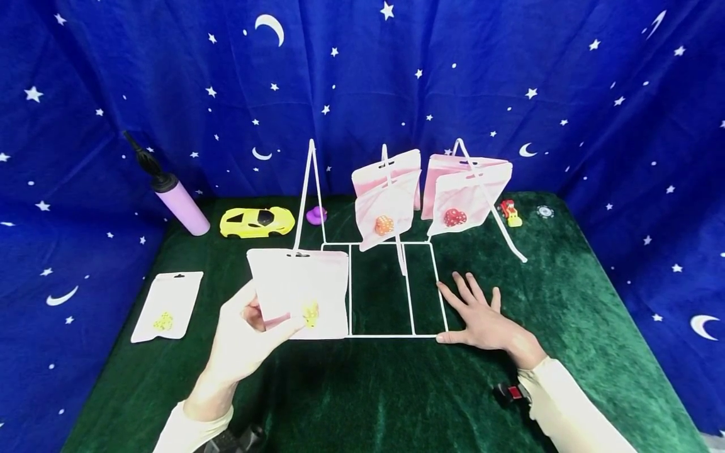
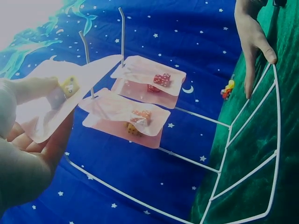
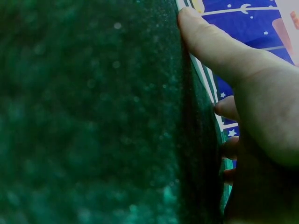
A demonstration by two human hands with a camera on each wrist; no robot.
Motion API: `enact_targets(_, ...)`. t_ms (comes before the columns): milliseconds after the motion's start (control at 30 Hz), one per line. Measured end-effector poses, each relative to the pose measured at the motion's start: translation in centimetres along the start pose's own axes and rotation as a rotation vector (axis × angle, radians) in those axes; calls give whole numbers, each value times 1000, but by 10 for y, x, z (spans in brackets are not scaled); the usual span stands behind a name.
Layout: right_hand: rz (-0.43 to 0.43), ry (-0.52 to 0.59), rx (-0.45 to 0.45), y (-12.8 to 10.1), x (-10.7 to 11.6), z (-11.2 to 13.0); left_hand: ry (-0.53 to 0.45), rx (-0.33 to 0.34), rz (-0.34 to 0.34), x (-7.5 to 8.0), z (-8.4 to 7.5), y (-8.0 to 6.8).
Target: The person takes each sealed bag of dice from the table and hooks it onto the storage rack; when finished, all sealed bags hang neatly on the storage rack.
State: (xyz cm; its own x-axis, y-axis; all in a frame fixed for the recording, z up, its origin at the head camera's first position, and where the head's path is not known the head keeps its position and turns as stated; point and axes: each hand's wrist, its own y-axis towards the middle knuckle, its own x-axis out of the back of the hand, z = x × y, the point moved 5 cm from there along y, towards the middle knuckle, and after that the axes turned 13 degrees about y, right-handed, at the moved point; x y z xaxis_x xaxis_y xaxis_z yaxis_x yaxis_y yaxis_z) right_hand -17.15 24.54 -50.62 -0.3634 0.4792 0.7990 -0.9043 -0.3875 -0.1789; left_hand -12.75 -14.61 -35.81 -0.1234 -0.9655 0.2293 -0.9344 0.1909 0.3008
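Fingers of my left hand [image 1: 243,333] pinch a pouch [image 1: 300,292] upright near the rack's [image 1: 391,289] free hook while my right hand [image 1: 481,321] lies flat, steadying its base.

Left grip [image 1: 249,333] raised, fingers curled, thumb pinching; right grip [image 1: 481,318] flat, fingers spread, palm down.

Upright white pouch [image 1: 298,292] with yellow dice, before wire rack [image 1: 396,289].

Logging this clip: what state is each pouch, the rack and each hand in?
Yellow-dice pouch: held up by left hand.
Right hand: flat, pressing wire rack base.
Orange-dice pouch: hanging.
Red-dice pouch: hanging.
Spare pouch: lying flat.
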Motion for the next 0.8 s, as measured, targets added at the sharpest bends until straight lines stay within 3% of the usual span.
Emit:
enact_targets(333, 6, -4, -7, 0, -1, 0, 32, -19, -37, 3, 2, -3)
enact_targets(567, 12, -1, -10, 1, -1, -1, -3, -34, -37, 1, 6, 2)
enact_targets(800, 7, -1, -2, 0, -1, 0, 43, -20, -64, 0, 13, 9)
